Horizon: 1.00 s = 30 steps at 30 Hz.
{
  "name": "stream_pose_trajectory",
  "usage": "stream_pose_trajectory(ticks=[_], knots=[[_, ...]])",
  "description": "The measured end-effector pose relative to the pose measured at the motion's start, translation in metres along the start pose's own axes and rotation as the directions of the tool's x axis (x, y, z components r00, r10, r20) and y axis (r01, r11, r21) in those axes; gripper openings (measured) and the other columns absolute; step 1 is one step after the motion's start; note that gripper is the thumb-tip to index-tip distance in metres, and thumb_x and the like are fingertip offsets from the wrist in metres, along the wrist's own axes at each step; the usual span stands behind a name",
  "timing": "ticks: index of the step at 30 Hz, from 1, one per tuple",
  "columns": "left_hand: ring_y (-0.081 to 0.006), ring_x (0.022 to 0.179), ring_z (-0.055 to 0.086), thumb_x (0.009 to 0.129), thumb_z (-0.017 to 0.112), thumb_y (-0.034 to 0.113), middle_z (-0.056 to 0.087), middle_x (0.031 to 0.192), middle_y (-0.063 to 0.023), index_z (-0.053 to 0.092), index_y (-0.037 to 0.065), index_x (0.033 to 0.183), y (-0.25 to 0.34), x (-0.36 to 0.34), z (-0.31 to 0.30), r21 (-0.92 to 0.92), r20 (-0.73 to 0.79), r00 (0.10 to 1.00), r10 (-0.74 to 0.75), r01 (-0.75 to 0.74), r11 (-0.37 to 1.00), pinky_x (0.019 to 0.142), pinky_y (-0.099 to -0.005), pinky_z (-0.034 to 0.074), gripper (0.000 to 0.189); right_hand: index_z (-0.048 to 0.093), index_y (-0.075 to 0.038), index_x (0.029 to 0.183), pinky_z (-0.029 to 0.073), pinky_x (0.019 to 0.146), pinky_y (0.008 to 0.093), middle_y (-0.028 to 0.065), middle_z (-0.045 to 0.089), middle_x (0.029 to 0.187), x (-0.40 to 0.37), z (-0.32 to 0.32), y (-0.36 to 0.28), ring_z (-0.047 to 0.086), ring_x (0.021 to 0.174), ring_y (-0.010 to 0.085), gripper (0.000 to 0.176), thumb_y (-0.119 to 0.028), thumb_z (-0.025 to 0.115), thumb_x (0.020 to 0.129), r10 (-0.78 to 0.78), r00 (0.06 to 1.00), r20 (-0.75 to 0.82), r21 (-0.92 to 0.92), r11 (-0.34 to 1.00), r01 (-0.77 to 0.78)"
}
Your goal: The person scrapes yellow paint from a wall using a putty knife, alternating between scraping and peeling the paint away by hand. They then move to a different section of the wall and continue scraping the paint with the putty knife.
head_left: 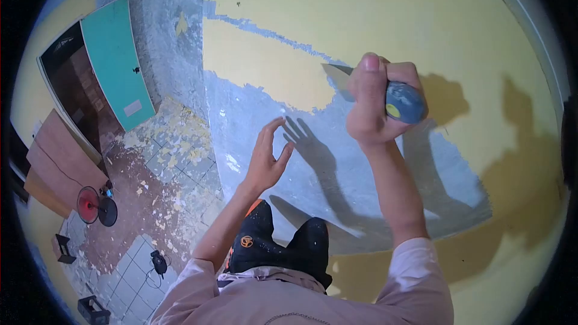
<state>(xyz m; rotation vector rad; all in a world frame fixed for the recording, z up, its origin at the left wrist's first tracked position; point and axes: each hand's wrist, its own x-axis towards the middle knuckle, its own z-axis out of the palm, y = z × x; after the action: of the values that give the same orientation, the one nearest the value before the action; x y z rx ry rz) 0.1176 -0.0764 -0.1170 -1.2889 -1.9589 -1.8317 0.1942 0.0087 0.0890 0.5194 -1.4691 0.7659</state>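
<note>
My right hand (382, 99) is wrapped round the dark, rounded handle of a scraper (340, 78), whose flat blade points left against the wall at the edge of the yellow paint (271, 60). Below that paint lies a bare grey patch (337, 174) with ragged borders. My left hand (269, 153) holds nothing; its fingers are apart and near the grey wall, lower and to the left of the scraper. Whether its fingertips touch the wall I cannot tell.
A teal door (117, 63) stands at the left beside a dark doorway. Paint flakes (174, 138) litter the tiled floor. A red round fan (88, 204), brown boards (66, 150), a black corded device (159, 263) and small dark stools (93, 310) stand at lower left.
</note>
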Motion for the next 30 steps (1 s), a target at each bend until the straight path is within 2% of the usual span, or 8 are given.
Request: stream_pose_trajectory(ticks=[3,5,8,17,20,21,23,30], knots=[[-0.0345,0.116,0.05,0.087,0.059,0.017,0.052,0.123,-0.0204,0.039,0.0,0.128,-0.008,-0.035,0.012,-0.132,0.054,0.983,-0.177,0.182,0.974,0.093,-0.0414,0.043,0.048,0.037,-0.011,0.066,0.022,0.038,0.0247,-0.005,0.028,0.045,0.011,0.001,-0.019,0.024,0.036,0.008,0.028,-0.016,0.042,0.094,-0.256,0.96,0.109,-0.286,0.917,0.277],[-0.0334,0.116,0.051,0.088,0.058,0.017,0.054,0.121,-0.0195,0.038,0.0,0.128,-0.009,-0.061,0.023,-0.196,0.143,0.948,-0.283,0.308,0.931,0.093,-0.0419,0.043,0.048,0.043,-0.008,0.069,0.031,0.04,0.0237,-0.0019,0.044,0.049,0.025,-0.011,-0.057,0.038,0.039,0.0073,0.021,-0.002,0.055,0.086,0.195,0.975,0.109,0.291,0.931,-0.219],[-0.0324,0.116,0.052,0.088,0.058,0.018,0.056,0.119,-0.02,0.038,0.001,0.128,0.001,-0.092,0.036,-0.281,0.288,0.868,-0.404,0.48,0.831,0.093,-0.0421,0.042,0.048,0.054,-0.005,0.08,0.035,0.041,0.022,-0.0001,0.049,0.051,0.002,-0.004,0.01,0.043,0.04,0.0111,0.006,-0.004,0.059,0.084,-0.193,0.964,0.186,-0.178,0.958,0.226],[-0.0356,0.118,0.048,0.086,0.061,0.017,0.05,0.125,-0.0222,0.04,0.0,0.128,-0.013,-0.058,0.008,-0.166,0.301,0.909,-0.288,0.348,0.923,0.093,-0.0395,0.042,0.049,0.039,-0.011,0.066,0.027,0.041,0.0226,-0.005,0.037,0.048,0.014,0.009,-0.009,0.033,0.04,0.0055,0.025,-0.011,0.049,0.089,-0.238,0.939,0.247,-0.276,0.912,0.304],[-0.0371,0.124,0.042,0.085,0.061,0.014,0.041,0.133,-0.0234,0.037,0.0,0.13,-0.025,-0.02,0.003,-0.141,0.073,0.979,-0.19,0.199,0.97,0.097,-0.0405,0.039,0.053,0.044,-0.008,0.073,0.032,0.044,0.0222,-0.0017,0.043,0.052,0.017,-0.03,-0.009,0.04,0.045,0.0053,0.015,-0.001,0.052,0.085,0.154,0.958,0.241,0.405,0.881,-0.244],[-0.038,0.126,0.038,0.085,0.061,0.013,0.036,0.136,-0.0239,0.036,0.0,0.131,-0.031,-0.008,0.004,-0.054,-0.029,0.991,-0.132,0.13,0.99,0.1,-0.0411,0.036,0.054,0.041,-0.01,0.071,0.028,0.041,0.0232,-0.0027,0.038,0.05,0.009,0.009,0.008,0.035,0.041,0.0052,0.019,-0.005,0.049,0.087,-0.183,0.975,0.129,-0.223,0.952,0.208],[-0.0389,0.128,0.034,0.084,0.061,0.012,0.032,0.139,-0.0243,0.035,-0.001,0.132,-0.037,-0.005,0.008,0.041,-0.12,0.991,-0.061,0.066,0.997,0.103,-0.0418,0.034,0.056,0.042,-0.008,0.071,0.029,0.04,0.0226,-0.0022,0.042,0.051,0.001,0.014,0.022,0.034,0.04,0.0059,0.018,-0.002,0.052,0.085,0.051,0.978,0.205,-0.173,0.985,-0.015],[-0.0383,0.136,0.024,0.083,0.061,0.014,0.026,0.145,-0.0238,0.027,0.0,0.138,-0.047,-0.005,0.012,0.07,-0.077,0.996,-0.037,0.042,0.997,0.11,-0.0431,0.025,0.066,0.044,-0.006,0.074,0.034,0.043,0.0219,0.0007,0.049,0.055,0.006,0.016,-0.002,0.038,0.042,0.008,0.019,-0.013,0.045,0.091,-0.206,0.943,0.262,-0.323,0.902,0.287]])
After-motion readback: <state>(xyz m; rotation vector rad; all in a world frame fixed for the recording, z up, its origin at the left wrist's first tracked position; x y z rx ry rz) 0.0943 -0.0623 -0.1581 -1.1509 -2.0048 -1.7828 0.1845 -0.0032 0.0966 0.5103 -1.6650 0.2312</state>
